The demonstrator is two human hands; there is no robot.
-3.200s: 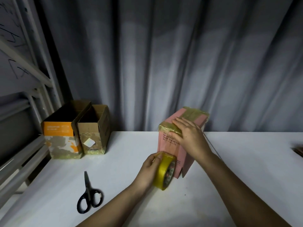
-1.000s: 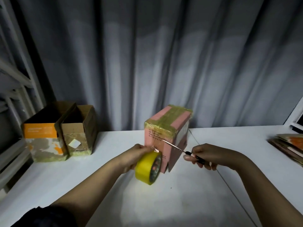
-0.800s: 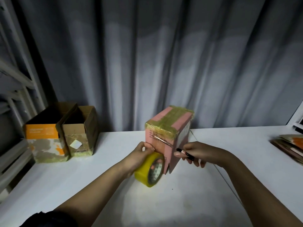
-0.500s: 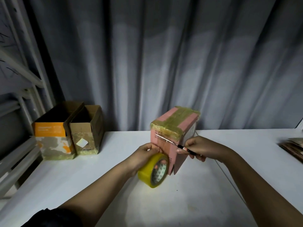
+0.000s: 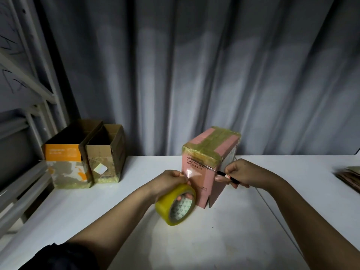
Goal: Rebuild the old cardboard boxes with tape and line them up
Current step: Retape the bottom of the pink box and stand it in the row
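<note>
A pink cardboard box (image 5: 202, 184) stands on the white table (image 5: 224, 240), its top crossed with yellowish tape. My left hand (image 5: 169, 182) grips a yellow tape roll (image 5: 175, 204) just in front of the box and pinches a short clear strip that runs up to the box's front face. My right hand (image 5: 239, 172) holds black-handled scissors (image 5: 220, 172) at the box's right front edge, blades laid across the tape near the printed text.
Two open boxes stand side by side at the back left: an orange-banded box (image 5: 66, 162) and a plain brown box (image 5: 106, 158). A metal rack (image 5: 23, 114) borders the table's left. Flattened cardboard (image 5: 348, 177) lies at the far right. A grey curtain hangs behind.
My right hand left the box top, picked up the scissors and brought the blades onto the tape. My left hand lowered the roll slightly, stretching the strip.
</note>
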